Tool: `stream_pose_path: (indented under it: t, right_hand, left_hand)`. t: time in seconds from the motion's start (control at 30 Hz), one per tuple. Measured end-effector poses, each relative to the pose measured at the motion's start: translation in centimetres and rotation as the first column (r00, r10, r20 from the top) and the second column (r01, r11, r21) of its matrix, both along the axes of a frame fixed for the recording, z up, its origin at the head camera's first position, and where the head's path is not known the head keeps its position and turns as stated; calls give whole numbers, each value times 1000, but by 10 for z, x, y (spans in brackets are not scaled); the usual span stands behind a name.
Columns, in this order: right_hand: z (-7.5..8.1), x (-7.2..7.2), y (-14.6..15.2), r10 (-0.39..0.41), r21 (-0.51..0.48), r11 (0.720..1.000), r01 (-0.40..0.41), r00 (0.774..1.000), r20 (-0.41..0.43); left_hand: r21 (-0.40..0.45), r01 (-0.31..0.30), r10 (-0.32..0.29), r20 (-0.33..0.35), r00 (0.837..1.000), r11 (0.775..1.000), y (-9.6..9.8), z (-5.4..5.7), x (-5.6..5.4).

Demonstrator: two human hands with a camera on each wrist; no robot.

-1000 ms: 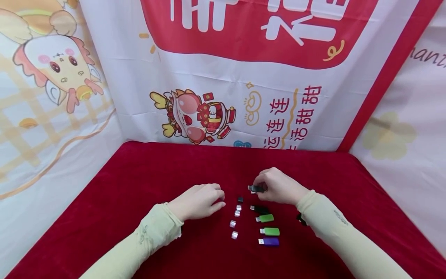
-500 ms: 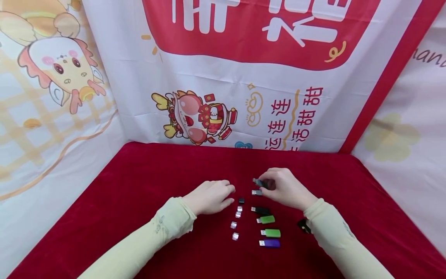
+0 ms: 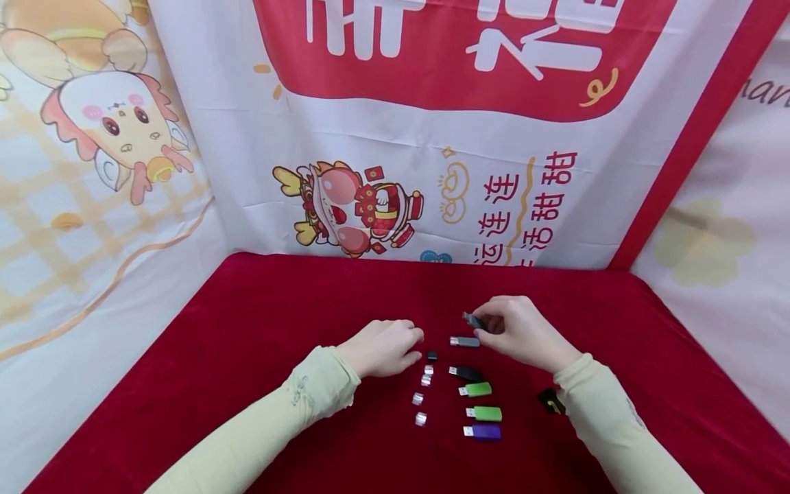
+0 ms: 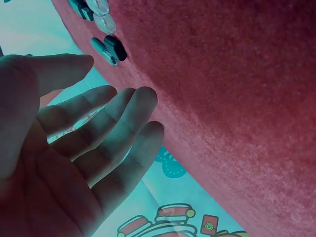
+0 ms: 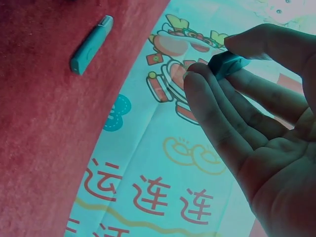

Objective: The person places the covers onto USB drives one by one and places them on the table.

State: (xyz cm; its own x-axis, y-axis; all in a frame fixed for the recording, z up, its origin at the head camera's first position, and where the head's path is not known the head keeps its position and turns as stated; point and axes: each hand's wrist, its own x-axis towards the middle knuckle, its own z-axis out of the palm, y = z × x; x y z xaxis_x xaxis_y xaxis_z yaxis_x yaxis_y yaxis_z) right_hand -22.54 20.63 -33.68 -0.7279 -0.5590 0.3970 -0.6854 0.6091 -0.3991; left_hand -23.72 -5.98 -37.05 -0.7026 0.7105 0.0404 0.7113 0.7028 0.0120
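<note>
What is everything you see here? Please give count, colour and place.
Soft table cloth: one, red, underneath.
Printed cloth walls: three, mostly white, around table.
Flat oblong USB sticks: five, grey, black, two green, purple, in a column.
Small clear caps: four, transparent, left of sticks.
Small black cap: one, black, beyond those.
Unclear object: one, black and yellow, right of sticks.
Dark oblong stick: one, grey, in right hand.
Long sleeves: two, pale yellowish, on arms.
Left hand: one, bare, beside black cap.
Right hand: one, bare, pinching that stick.

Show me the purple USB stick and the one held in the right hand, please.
Purple USB stick point(image 3: 487, 431), head view: its purple body.
Held USB stick point(image 5: 227, 64), right wrist view: its visible body.
</note>
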Motion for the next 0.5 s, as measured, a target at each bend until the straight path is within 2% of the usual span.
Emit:
stream_pose_path:
  t: [0.2,0.5]
  right_hand:
    - [4,1,3,5,-12,1000,-5,1000,-1]
    - [5,1,3,3,-21,1000,-3,1000,17]
  left_hand:
    - [10,13,-13,10,1000,1000,4,-6,-4]
    - [31,39,-39,19,999,999,12,-6,-7]
